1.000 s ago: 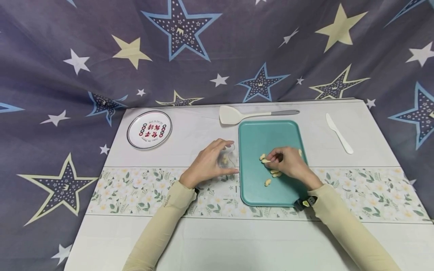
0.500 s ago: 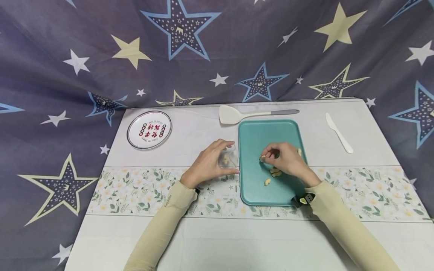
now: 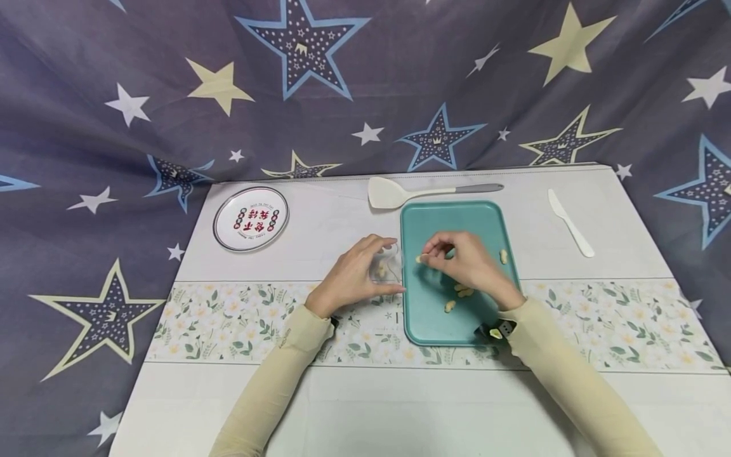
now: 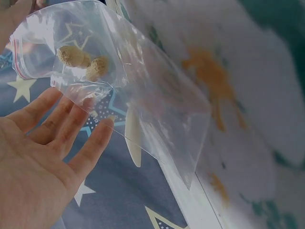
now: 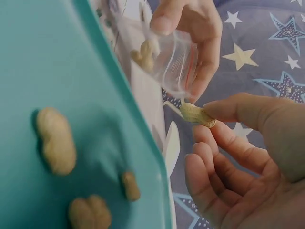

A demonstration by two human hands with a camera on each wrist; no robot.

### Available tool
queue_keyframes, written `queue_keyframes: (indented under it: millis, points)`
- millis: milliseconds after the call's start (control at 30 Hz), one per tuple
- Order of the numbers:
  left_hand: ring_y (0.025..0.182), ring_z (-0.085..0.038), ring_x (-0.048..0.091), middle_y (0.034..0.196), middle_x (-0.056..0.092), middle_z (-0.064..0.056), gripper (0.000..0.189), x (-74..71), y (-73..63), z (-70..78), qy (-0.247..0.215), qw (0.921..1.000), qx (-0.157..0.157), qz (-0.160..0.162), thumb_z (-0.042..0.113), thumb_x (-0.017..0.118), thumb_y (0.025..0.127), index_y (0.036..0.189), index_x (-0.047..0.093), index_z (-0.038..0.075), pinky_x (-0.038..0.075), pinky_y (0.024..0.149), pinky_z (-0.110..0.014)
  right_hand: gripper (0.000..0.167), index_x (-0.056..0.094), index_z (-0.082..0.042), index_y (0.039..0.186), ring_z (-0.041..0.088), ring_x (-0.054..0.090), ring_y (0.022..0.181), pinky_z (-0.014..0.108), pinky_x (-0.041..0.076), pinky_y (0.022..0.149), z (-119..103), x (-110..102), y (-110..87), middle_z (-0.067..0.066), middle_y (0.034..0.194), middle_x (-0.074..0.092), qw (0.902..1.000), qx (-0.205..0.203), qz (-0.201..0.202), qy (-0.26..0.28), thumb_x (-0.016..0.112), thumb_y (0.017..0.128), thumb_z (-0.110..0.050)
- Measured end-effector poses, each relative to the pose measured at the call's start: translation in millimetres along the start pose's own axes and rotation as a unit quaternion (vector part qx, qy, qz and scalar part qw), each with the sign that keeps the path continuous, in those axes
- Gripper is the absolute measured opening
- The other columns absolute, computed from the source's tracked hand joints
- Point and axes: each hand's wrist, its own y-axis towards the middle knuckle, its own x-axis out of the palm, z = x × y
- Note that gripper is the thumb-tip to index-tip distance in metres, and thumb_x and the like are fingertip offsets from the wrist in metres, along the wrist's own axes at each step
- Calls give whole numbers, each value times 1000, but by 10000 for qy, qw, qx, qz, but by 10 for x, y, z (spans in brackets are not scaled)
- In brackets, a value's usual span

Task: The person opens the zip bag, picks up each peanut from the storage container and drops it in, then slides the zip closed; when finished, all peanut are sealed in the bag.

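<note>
My left hand [image 3: 355, 274] holds a clear zip bag [image 4: 152, 102] between thumb and fingers, just left of the teal tray [image 3: 451, 222]. Peanuts [image 4: 71, 56] lie inside the bag, and its red-striped mouth faces my right hand in the right wrist view. Above the tray's left part, my right hand [image 3: 468, 260] pinches a single unshelled peanut [image 5: 195, 114] between thumb and fingertips, close to the bag's mouth. Several more peanuts rest on the tray, among them a large peanut [image 5: 56, 140], a peanut [image 3: 450, 306] nearer the front and one peanut [image 3: 504, 256] by the right rim.
A white spatula [image 3: 386, 193] with a grey handle lies behind the tray. To the right is a white plastic knife [image 3: 571, 223]. A round white plate [image 3: 251, 236] with red lettering sits at the back left. A starry curtain [image 3: 365, 76] hangs behind the table.
My right hand has picked up a peanut from the tray and moved left with it toward the bag. The left hand stays nearly still, holding the bag.
</note>
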Motion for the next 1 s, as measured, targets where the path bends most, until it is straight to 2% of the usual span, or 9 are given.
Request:
queue_keyframes:
  millis: [267, 600, 867, 1000]
  points:
    - [124, -20, 61, 138, 62, -5, 92, 20, 11, 19, -91, 9999, 92, 11, 53, 92, 74, 149, 54, 13, 56, 105, -45, 4, 77, -16, 98, 16, 67, 81, 28, 55, 71, -153, 119, 79, 1, 87, 74, 9996, -154, -83, 243, 77, 95, -19]
    - [130, -21, 60, 142, 61, -4, 93, 5, 10, 55, -15, 9999, 115, 13, 59, 88, 76, 150, 52, 15, 55, 108, -46, 6, 79, -14, 99, 15, 69, 81, 27, 56, 72, -176, 325, 133, 3, 93, 78, 9983, -316, -287, 403, 78, 94, -15]
    - [123, -21, 62, 137, 62, -3, 92, -22, 21, 48, 37, 9999, 126, 83, 58, 89, 75, 148, 54, 14, 58, 103, -45, 10, 79, -9, 104, 22, 71, 87, 44, 61, 82, -150, 198, 128, 9, 102, 78, 9980, -389, -156, 473, 74, 97, -12]
    - [126, -21, 62, 139, 61, -2, 94, -39, 24, 35, 48, 9999, 104, 114, 57, 91, 74, 149, 53, 14, 56, 105, -45, 11, 79, -9, 106, 24, 72, 89, 46, 61, 85, -75, 48, 112, 9, 104, 78, 9991, -330, 25, 276, 73, 98, -14]
